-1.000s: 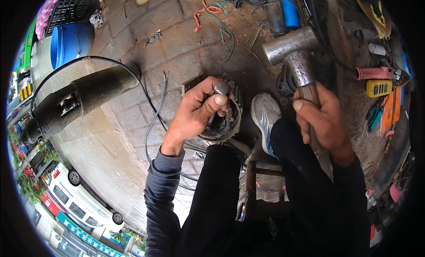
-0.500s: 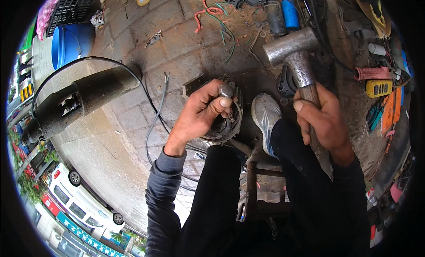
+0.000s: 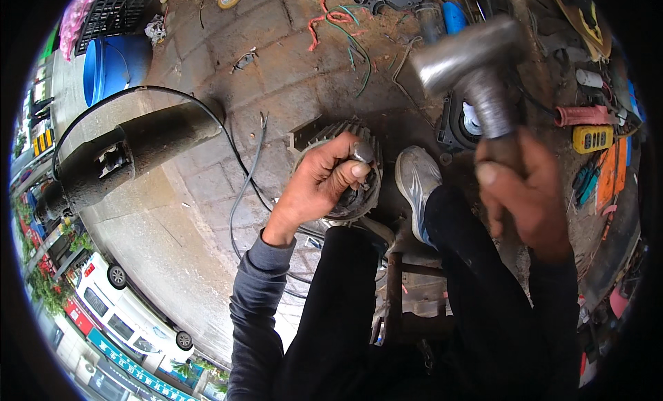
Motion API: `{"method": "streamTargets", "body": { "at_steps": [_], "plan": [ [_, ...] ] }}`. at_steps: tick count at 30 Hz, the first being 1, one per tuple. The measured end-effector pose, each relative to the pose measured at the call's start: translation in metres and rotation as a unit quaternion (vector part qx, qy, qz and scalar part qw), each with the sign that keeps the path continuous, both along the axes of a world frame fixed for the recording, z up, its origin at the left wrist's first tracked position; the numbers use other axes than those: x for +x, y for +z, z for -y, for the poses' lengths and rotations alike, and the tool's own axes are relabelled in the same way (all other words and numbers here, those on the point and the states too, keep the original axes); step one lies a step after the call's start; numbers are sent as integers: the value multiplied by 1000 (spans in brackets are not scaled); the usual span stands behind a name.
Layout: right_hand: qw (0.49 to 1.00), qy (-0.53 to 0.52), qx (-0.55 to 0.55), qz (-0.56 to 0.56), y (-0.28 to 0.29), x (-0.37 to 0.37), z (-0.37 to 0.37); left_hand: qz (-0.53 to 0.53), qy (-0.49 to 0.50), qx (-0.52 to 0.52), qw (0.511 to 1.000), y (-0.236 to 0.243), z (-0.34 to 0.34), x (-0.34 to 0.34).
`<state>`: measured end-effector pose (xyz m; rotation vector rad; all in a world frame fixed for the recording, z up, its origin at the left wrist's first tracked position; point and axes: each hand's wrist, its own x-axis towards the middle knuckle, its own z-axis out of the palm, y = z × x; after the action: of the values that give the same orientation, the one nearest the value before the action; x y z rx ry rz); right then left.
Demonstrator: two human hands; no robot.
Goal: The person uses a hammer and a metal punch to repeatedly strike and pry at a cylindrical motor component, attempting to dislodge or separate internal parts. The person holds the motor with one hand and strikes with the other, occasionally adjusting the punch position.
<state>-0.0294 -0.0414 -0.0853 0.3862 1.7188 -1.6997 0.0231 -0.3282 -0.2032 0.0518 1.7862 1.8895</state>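
Note:
My left hand (image 3: 319, 182) is closed round a metal rod, perhaps a punch or chisel; its rounded steel end (image 3: 362, 152) sticks up past my thumb. Below that hand stands a ribbed motor housing (image 3: 359, 202) with a round open top, and the rod's lower end is hidden inside or behind my fingers. My right hand (image 3: 528, 194) grips the handle of a heavy steel hammer (image 3: 469, 59), its head raised up and to the right of the rod, blurred by motion. Hammer and rod are apart.
My grey shoe (image 3: 418, 183) stands right of the housing. A long dark metal tube (image 3: 169, 133) and black cable (image 3: 238, 163) lie left, near a blue bucket (image 3: 116, 68). At right are a yellow control box (image 3: 592, 138), a pink-handled tool (image 3: 583, 115) and scattered parts.
My right hand has lifted the hammer higher and to the right, closer to the camera. The left hand keeps its hold on the rod, nearly still.

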Motion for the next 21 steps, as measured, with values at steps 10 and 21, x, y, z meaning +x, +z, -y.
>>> {"method": "streamTargets", "body": {
  "at_steps": [10,21],
  "plan": [
    [942,282,98,-151,-45,15,17,18,-10,-8,1000,8,-2,1],
    [960,108,66,-249,-36,27,24,28,-6,8,1000,3,3,1]
  ]
}}
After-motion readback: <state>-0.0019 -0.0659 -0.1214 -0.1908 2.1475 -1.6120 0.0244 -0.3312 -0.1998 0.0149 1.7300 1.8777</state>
